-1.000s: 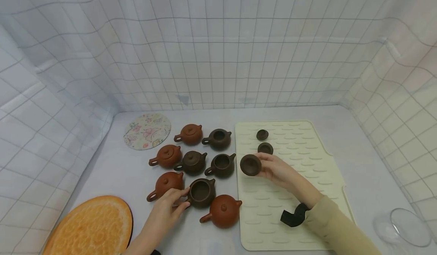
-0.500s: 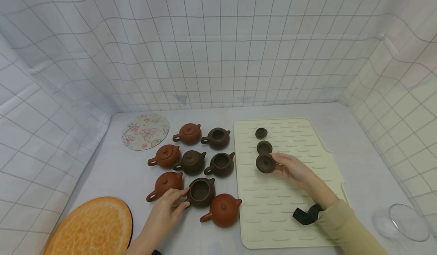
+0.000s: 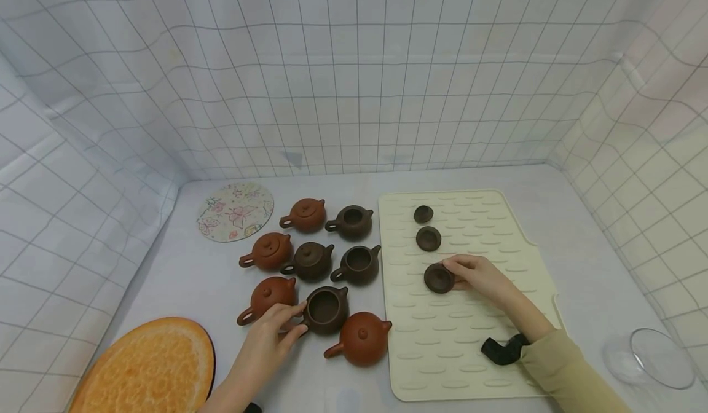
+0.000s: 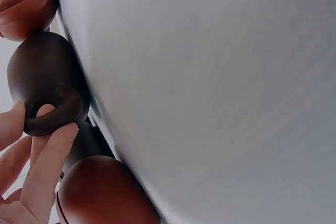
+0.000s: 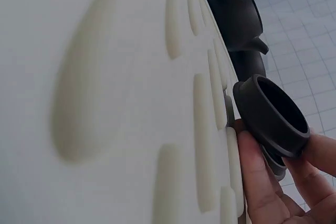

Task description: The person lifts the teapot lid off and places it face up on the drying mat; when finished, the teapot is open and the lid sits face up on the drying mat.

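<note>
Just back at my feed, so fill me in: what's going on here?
A person's left hand holds the handle of a lidless dark teapot. The right hand holds a dark lid, underside up, at the cream mat; whether it touches the mat I cannot tell. Two more dark lids lie on the mat. Two other open dark teapots, one lidded dark teapot and four lidded reddish teapots stand nearby.

Teapots (image 3: pixel 312 262) left of mat (image 3: pixel 442 354), two lids (image 3: pixel 428 239) on it
</note>
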`<move>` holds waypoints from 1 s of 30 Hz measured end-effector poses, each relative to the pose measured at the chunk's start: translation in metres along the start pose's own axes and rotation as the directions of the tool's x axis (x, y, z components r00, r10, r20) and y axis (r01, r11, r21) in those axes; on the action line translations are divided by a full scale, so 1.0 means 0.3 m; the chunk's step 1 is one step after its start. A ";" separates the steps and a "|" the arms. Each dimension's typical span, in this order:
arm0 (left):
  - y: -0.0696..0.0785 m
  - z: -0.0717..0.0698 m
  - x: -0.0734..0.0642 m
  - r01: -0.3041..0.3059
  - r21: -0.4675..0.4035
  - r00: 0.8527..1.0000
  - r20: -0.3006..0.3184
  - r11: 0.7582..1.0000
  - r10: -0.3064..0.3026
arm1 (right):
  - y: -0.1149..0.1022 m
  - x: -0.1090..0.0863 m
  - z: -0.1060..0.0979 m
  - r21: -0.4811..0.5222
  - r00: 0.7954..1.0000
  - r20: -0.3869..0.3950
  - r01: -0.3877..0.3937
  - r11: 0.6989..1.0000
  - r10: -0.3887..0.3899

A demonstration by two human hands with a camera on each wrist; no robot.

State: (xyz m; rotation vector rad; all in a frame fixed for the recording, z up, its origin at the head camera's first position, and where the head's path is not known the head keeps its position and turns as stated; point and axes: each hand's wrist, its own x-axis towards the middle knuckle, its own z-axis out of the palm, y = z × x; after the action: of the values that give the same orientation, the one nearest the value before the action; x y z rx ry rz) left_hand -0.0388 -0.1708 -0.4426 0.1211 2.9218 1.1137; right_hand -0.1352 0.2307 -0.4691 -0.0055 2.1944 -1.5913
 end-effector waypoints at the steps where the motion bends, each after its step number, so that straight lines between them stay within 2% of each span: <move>1: 0.000 0.000 0.000 -0.004 0.002 1.000 -0.002 1.000 0.004 | -0.001 0.000 0.001 -0.040 1.000 -0.013 0.008 0.999 -0.009; 8: 0.002 -0.001 -0.002 -0.003 0.007 1.000 0.001 1.000 0.003 | -0.015 0.005 0.019 -0.261 0.994 -0.073 0.059 0.964 -0.080; 12: 0.001 0.000 -0.001 0.001 0.001 1.000 0.000 1.000 -0.001 | -0.018 0.008 0.028 -0.343 0.988 -0.111 0.058 0.938 -0.102; 14: 0.001 0.001 -0.002 0.003 0.000 1.000 0.003 1.000 -0.003 | -0.018 0.006 0.031 -0.357 0.987 -0.122 0.058 0.932 -0.107; 22: 0.005 0.000 -0.003 0.012 0.016 1.000 0.009 1.000 -0.012 | -0.028 0.001 0.032 -0.327 0.988 -0.126 0.049 0.944 -0.094; 30: 0.001 -0.007 -0.010 -0.041 0.078 0.999 -0.024 0.996 0.043 | -0.037 0.005 0.025 -0.377 0.984 -0.129 0.067 0.924 -0.124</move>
State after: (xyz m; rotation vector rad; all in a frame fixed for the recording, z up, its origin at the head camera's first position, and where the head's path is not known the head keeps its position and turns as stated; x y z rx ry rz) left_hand -0.0358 -0.1723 -0.4409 0.1707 2.9991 1.0152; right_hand -0.1368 0.2199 -0.4613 -0.1104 2.6214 -1.2320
